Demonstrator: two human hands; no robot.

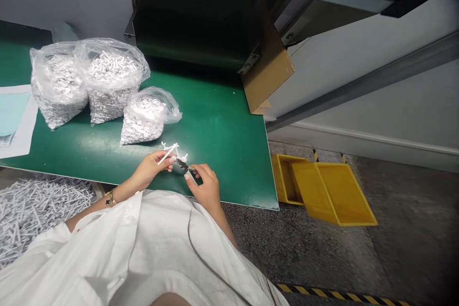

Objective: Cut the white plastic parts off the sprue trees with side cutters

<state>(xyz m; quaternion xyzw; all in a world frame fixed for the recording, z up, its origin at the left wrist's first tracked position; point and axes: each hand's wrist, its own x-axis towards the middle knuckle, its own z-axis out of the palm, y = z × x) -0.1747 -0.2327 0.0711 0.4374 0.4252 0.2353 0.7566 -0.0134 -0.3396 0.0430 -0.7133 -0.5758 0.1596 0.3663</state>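
Near the front edge of the green table [215, 129], my left hand [157, 165] pinches a branched white plastic piece [168, 153] with a long thin stem. My right hand [204, 181] is closed around a small tool [182, 164] with dark jaws and a light handle. The jaws touch or nearly touch the white piece, right beside my left fingertips. Just behind my hands stands a small clear bag [142, 122] of white parts. Two larger bags of white parts, a middle one [111, 81] and a left one [60, 86], stand farther back.
Papers [16, 119] lie at the table's left. A dark metal housing [193, 24] and a cardboard piece [267, 76] stand at the back. Many white sticks [39, 205] fill the area below left. Yellow bins [333, 191] sit on the floor at the right.
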